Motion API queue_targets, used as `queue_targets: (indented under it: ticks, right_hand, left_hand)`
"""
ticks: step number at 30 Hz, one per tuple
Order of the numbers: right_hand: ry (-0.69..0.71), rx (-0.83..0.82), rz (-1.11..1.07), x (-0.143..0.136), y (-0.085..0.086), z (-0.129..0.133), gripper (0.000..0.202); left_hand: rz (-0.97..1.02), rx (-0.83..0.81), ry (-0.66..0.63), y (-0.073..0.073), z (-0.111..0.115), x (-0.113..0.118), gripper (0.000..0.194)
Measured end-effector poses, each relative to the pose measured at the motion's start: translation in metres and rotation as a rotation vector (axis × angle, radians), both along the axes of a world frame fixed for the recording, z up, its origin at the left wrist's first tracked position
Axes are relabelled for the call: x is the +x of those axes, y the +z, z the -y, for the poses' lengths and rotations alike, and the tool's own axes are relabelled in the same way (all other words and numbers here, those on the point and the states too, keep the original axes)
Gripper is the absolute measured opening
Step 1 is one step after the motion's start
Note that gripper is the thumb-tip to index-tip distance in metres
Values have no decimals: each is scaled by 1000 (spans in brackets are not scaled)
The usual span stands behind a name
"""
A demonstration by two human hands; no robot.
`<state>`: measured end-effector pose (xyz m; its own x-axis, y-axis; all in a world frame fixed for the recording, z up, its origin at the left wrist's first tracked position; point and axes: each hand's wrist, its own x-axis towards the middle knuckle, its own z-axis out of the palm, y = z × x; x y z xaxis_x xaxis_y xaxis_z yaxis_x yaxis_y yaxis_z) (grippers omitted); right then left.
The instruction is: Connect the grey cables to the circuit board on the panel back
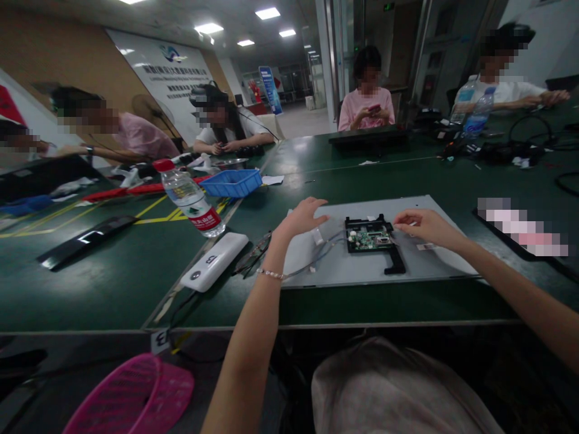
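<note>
Showing green inside a black frame [395, 263], circuit board [371, 240], left grip [304, 217] wide, right grip [420, 225] narrow.

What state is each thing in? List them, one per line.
Water bottle: standing, red cap on.
Power bank: lying flat, cable at its near end.
Blue tray: right side up.
Ceiling lights: on.
Grey panel: flat on the table.
Circuit board: uncovered, in a black frame.
Left hand: open.
Right hand: fingers drawn together; grip unclear.
</note>
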<state>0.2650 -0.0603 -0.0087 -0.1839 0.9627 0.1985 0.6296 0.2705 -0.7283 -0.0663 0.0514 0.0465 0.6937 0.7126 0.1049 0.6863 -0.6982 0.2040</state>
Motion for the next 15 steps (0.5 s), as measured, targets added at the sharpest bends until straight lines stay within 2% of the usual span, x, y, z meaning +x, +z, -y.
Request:
queue_targets:
  ticks: [2, 4, 9, 12, 15]
  right_hand:
    - [-5, 14, 11, 0, 0, 0, 25]
    - [5, 19, 19, 0, 0, 1, 26]
    - [39, 12, 28, -4, 1, 4, 25]
    - [43, 23, 24, -6, 3, 6, 26]
    - [24, 37, 22, -7, 4, 5, 26]
  left_hand:
    - [-45, 11, 70, 2, -5, -10, 48]
    - [-118, -47, 97, 2, -9, -17, 42]
    - [-198, -193, 70, -1, -11, -17, 29]
    - [-156, -242, 22, 2, -9, -14, 20]
    - [28, -377, -61, 15, -2, -15, 16]
